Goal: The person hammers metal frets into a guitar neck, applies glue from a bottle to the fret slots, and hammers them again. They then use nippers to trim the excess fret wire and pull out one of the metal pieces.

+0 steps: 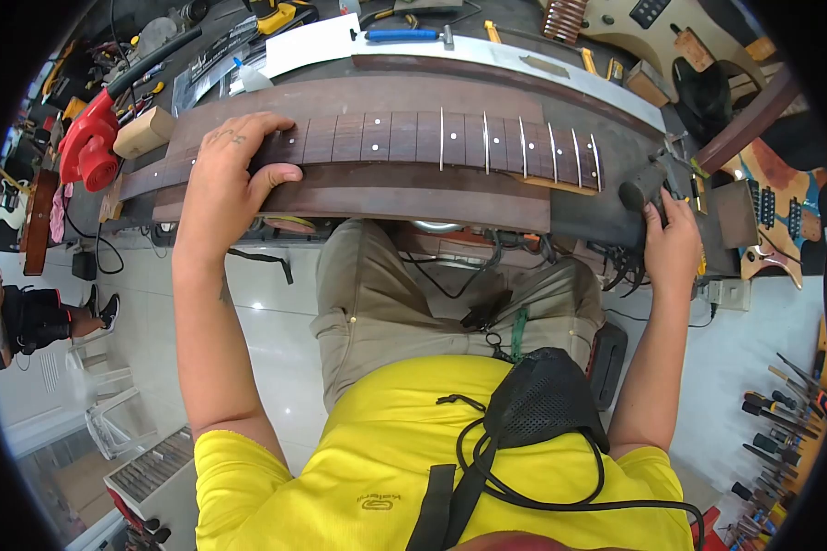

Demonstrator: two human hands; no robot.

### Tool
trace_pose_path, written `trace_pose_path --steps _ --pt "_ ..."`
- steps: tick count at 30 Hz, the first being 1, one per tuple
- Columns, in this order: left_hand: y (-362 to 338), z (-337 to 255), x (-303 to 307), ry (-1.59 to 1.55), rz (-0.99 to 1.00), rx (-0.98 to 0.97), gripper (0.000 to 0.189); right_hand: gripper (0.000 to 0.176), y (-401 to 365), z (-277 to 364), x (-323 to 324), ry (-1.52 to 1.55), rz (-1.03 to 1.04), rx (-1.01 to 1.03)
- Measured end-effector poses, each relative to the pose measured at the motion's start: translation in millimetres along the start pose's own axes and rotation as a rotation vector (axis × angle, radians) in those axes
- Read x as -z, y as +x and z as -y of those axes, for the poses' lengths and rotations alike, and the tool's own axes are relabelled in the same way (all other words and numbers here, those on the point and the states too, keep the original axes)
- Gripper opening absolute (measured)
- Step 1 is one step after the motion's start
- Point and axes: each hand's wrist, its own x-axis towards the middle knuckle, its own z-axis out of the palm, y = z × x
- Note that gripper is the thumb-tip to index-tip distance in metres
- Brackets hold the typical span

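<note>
A guitar neck (340,138) with a dark fretboard and white dot inlays lies across the bench. Several bright fret wires cross its right part, some sticking out past the edges; the left part shows bare slots. My left hand (234,170) grips the neck left of its middle, fingers over the fretboard and thumb along the near edge. To the right of the neck's end, my right hand (673,234) is closed around a dark tool with a rounded head (643,188); its handle is mostly hidden by the fingers.
Under the neck is a brown board (413,195). A red blower (90,142) and a wooden block (144,133) stand left. Behind are a blue-handled hammer (402,36) and a long metal bar (524,60). Guitar bodies lie right; another person (37,312) is far left.
</note>
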Motion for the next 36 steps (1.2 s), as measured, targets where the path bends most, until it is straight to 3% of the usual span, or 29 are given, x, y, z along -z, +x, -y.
trace_pose_path --steps 5,7,9,12,16,20,23,27,31,33,36 --pt "-0.3 6.4 0.1 0.029 0.017 -0.025 0.051 0.037 -1.3 -1.6 -3.2 -0.01 -0.013 -0.037" --pt "1.1 -0.8 2.5 -0.1 0.008 0.071 0.049 0.038 -1.0 -11.1 -15.9 -0.006 -0.036 -0.031" --pt "8.2 -9.8 2.9 -0.069 0.063 0.024 0.049 0.038 -4.0 -19.3 -24.2 -0.07 -0.15 0.036" --pt "23.1 -39.1 -10.4 -0.183 -0.042 -0.042 0.046 0.038 -7.1 -15.8 -20.8 -0.013 -0.1 -0.038" --pt "48.0 -79.8 -31.6 -0.219 0.043 -0.138 0.044 0.039 -7.5 -12.4 -17.6 0.001 -0.057 -0.114" --pt "58.2 -88.7 -49.7 -0.32 0.058 -0.046 0.037 0.038 -9.3 -18.4 -26.0 0.03 -0.109 -0.074" --pt "61.9 -86.5 -59.4 -0.187 0.072 -0.134 0.034 0.037 -11.3 -16.3 -25.6 0.05 -0.093 -0.071" --pt "59.0 -91.4 -63.4 -0.231 0.074 -0.018 0.031 0.037 -11.2 -24.9 -26.6 0.102 -0.037 -0.099" --pt "59.0 -90.1 -63.0 -0.244 0.072 0.021 0.031 0.038 -11.5 -33.4 -32.3 0.203 -0.078 0.017" --pt "57.3 -88.6 -57.9 -0.231 0.19 0.071 0.039 0.038 -11.7 -36.0 -36.8 0.288 -0.058 0.018" --pt "56.6 -90.6 -62.7 -0.259 0.082 0.095 0.033 0.038 -11.8 -32.5 -33.7 0.269 -0.106 0.038"
